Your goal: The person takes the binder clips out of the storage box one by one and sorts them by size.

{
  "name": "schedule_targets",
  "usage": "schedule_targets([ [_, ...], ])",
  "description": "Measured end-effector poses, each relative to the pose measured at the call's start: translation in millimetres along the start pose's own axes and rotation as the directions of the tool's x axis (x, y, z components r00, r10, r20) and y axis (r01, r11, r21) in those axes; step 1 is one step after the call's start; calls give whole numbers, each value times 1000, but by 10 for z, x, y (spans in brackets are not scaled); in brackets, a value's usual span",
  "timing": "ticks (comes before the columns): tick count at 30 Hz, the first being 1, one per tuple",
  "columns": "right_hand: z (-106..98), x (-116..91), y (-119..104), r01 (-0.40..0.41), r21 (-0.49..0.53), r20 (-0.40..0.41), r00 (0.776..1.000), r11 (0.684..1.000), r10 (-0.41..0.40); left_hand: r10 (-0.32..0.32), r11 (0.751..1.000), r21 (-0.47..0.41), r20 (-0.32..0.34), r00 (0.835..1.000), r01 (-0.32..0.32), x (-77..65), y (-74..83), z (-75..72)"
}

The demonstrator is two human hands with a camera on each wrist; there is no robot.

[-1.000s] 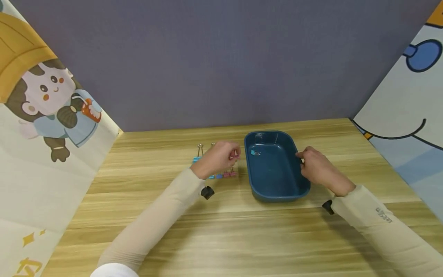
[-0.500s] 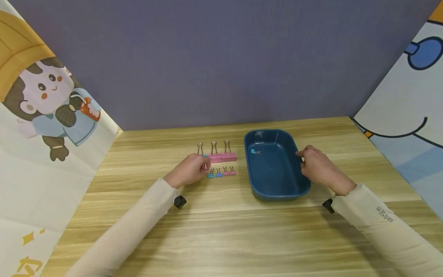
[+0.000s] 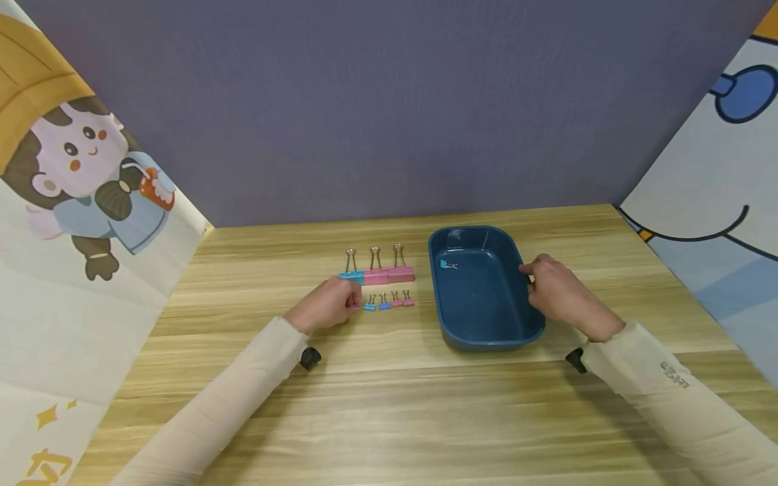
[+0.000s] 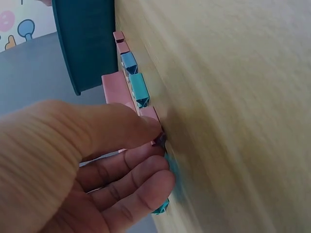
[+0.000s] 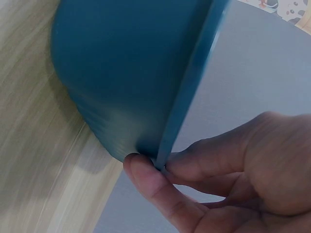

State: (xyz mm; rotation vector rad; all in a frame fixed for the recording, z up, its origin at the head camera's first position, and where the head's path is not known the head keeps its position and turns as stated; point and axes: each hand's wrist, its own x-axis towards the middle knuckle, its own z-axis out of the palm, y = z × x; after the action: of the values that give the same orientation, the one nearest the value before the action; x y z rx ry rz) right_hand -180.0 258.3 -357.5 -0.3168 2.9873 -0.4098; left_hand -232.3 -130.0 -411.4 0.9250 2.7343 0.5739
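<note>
My left hand [image 3: 326, 302] is low at the left end of a row of small binder clips, thumb and fingers pinching a small pink binder clip [image 4: 149, 113] at the tabletop. To its right stand a light-blue clip [image 3: 369, 307], a blue clip [image 3: 385, 306] and two small pink clips [image 3: 403, 303]. Behind them is a row of larger binder clips, one light blue [image 3: 352, 276] and two pink [image 3: 389, 275], handles upward. My right hand [image 3: 554, 291] pinches the right rim of a dark blue bin [image 3: 486, 345] between thumb and fingers.
Inside the bin, near its left wall, lies a small light-blue binder clip [image 3: 448, 264]. Beyond the wooden table [image 3: 389, 418] rises a grey-purple back panel [image 3: 389, 115], and printed cartoon panels [image 3: 91, 182] flank both sides.
My left hand has moved left from beside the bin to the left end of the small row, carrying the pink binder clip down to the table. My right hand stays at the rim.
</note>
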Motion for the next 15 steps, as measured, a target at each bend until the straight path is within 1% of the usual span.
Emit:
schedule_targets([
  [3, -4, 3, -2, -4, -4, 5, 1000, 1000, 4, -6, 1000, 3, 0, 1000, 6, 5, -1, -1],
  [8, -6, -1, -6, 0, -10, 4, 1000, 1000, 1, 13, 1000, 9, -9, 1000, -13, 11, 2, -23],
  [11, -9, -2, -4, -6, -9, 11, 1000, 1000, 6, 34, 999, 14, -27, 999, -34, 13, 13, -61],
  [15, -7, -1, -8, -11, -4, 16, 1000, 1000, 11, 47, 999, 12, -69, 997, -46, 22, 57, -138],
])
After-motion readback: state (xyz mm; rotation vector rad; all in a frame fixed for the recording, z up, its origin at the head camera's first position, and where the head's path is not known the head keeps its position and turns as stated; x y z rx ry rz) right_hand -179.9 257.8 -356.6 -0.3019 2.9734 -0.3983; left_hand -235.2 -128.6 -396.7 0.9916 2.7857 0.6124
